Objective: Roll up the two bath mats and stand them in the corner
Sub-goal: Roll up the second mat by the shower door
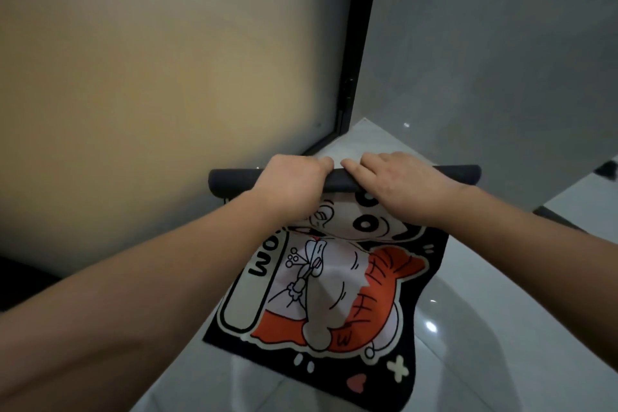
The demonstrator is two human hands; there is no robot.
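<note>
A black bath mat (334,298) with a white and orange cartoon print lies on the pale floor, stretching from the bottom of the view toward the corner. Its far end is curled into a dark roll (230,182) lying crosswise. My left hand (291,186) wraps over the roll left of its middle. My right hand (398,186) lies across the roll right of the middle, fingers pointing left and nearly touching the left hand's fingers. A second mat is not clearly in view.
A frosted glass door (167,94) with a black frame (361,43) stands left. A grey wall (501,60) meets it at the corner behind the roll. Glossy white floor tiles (485,328) lie right of the mat. A dark object (607,170) shows at the right edge.
</note>
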